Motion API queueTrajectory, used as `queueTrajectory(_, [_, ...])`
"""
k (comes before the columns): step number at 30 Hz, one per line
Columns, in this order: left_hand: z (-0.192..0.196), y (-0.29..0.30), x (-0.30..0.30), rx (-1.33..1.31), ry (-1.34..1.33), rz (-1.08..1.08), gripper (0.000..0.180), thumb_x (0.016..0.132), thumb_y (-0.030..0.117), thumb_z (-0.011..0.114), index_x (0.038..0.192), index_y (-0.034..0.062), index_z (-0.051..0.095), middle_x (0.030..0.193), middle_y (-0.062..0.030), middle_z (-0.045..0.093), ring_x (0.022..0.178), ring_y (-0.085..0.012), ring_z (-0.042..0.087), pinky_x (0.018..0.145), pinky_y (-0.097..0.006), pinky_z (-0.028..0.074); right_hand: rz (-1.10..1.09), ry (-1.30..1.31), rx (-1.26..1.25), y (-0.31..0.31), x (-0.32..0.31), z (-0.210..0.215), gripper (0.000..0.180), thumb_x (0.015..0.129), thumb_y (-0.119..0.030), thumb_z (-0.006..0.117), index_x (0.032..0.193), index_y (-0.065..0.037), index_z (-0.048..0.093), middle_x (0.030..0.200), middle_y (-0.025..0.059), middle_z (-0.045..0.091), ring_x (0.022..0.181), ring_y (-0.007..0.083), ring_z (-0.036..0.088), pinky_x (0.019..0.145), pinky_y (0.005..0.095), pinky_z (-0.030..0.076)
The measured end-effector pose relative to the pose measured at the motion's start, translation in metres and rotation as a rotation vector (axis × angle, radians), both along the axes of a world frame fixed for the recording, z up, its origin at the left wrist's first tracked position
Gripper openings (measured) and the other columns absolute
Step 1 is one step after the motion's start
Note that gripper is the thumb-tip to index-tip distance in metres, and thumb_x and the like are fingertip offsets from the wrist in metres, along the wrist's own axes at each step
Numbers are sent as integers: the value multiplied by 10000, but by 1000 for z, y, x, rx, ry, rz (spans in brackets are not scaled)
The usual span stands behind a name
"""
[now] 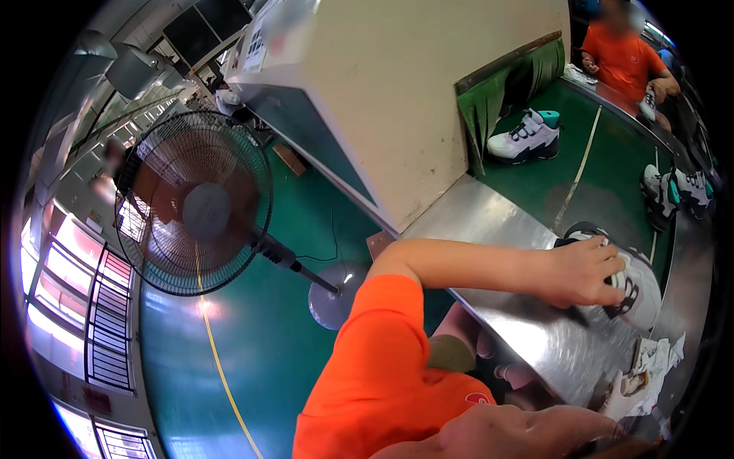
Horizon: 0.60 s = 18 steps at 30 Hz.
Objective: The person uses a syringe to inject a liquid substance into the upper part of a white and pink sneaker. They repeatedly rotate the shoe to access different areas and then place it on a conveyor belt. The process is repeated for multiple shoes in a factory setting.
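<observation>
Left hand on the shoe, right here on the near right!

And there it is: the left hand [575, 274] reaches across the metal ledge [497, 226], fingers bent over the upper of a white-and-black shoe [642, 294], gripping it, slightly spread, over the right side of the ledge and the green belt [585, 180]. Nearer, the right hand [616, 401] shows only in part, beside a crumpled white cloth [659, 366]; whether its fingers pinch or spread, I cannot tell. Farther up the belt, another shoe [527, 141] stands upright by the green flap [483, 122] of the big cream box [397, 92]. Over on the far right, two more shoes [692, 191] sit side by side, and beyond them a co-worker [623, 61] in orange holds one too. Off left, a tall fan [206, 213] stands on the green floor.
</observation>
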<state>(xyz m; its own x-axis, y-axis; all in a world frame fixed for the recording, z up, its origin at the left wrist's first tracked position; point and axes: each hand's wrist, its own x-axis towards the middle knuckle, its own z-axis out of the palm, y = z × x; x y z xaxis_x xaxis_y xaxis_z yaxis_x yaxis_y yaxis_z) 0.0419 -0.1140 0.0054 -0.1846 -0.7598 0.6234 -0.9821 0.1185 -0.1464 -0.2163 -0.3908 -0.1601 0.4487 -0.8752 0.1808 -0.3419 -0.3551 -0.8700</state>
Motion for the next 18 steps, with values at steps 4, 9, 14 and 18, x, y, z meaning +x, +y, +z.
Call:
queueTrajectory(4, [-16, 30, -18, 30, -7, -102, 329, 793, 198, 652, 1113, 147, 596, 1163, -213, 573, 1090, -381, 581, 976, -549, 459, 52, -64, -38, 7, -26, 17, 743, 804, -8, 710, 1451, -2, 345, 1301, 131, 490, 1111, 209, 488, 964, 331, 377])
queueTrajectory(9, [-36, 88, -33, 112, 37, 1, 337, 801, 161, 643, 1135, 179, 599, 1279, -186, 572, 1181, -349, 577, 1029, -540, 452, 253, -90, 216, 37, -24, 48, 697, 779, 24, 721, 1404, -58, 426, 831, 2, 552, 627, 61, 488, 507, 209, 420])
queueTrajectory(14, [-43, 88, -29, 232, -11, 51, 362, 803, 191, 663, 1152, 213, 572, 1331, -162, 566, 1221, -346, 562, 1044, -517, 455, 282, 34, 412, 58, -34, 120, 610, 730, -32, 709, 1313, -51, 533, 922, 49, 625, 703, 87, 595, 541, 215, 464])
queueTrajectory(18, [-49, 89, -34, 206, 5, 33, 369, 816, 217, 671, 1168, 224, 558, 1331, -161, 563, 1220, -345, 560, 1043, -514, 459, 400, 40, 565, 76, -38, 157, 590, 725, -134, 709, 1277, -1, 545, 856, 99, 644, 626, 141, 626, 551, 227, 468])
